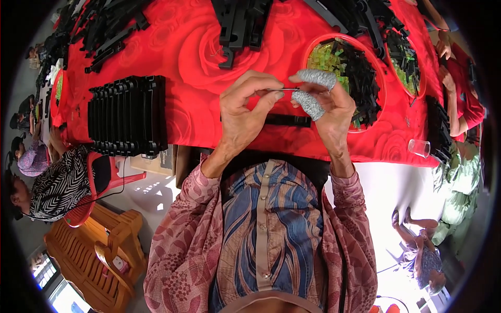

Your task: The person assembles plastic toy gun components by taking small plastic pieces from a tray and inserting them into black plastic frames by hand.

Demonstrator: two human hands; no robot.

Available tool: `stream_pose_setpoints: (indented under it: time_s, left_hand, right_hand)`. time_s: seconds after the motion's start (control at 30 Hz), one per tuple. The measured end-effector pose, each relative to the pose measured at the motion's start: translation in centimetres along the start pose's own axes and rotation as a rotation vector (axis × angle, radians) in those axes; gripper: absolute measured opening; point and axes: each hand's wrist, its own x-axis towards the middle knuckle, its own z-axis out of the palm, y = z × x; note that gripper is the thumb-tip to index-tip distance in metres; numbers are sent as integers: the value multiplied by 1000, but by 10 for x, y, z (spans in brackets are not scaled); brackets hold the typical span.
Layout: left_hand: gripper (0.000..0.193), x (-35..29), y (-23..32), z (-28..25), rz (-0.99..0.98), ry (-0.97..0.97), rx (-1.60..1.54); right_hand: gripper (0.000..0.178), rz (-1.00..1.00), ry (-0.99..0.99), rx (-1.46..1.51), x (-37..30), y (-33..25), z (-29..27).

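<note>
Close together over the near part of the table, both hands pinch a small thin dark strip (288, 89). My left hand (243, 107) grips its left end between thumb and fingertips. Grey knitted sleeves cover the thumb and a finger of my right hand (336, 107), which closes on the strip's right end. Just below the hands lies a long black plastic part (295, 120), partly hidden by them. Right beside my right hand stands a round red basket (382, 68) of small black pieces and yellow-green translucent ones.
A stack of ribbed black plastic parts (128, 115) sits left on the red flowered tablecloth (193, 57). More long black parts (242, 26) lie at the far side. A second basket (420, 86) and a clear cup (419, 148) are at the right. Other people sit at both sides.
</note>
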Motion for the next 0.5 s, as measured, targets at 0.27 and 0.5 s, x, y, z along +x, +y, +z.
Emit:
stream_pose_setpoints:
  time_s: [0.27,0.5]
  left_hand:
    - [19,-3,2,-6,85,18,95]
    - [15,-8,2,-9,-111,-31,-61]
  right_hand:
    - [25,-198,-1,-272,-3,2,-2]
    - [21,-378,-47,-567,1,-3,3]
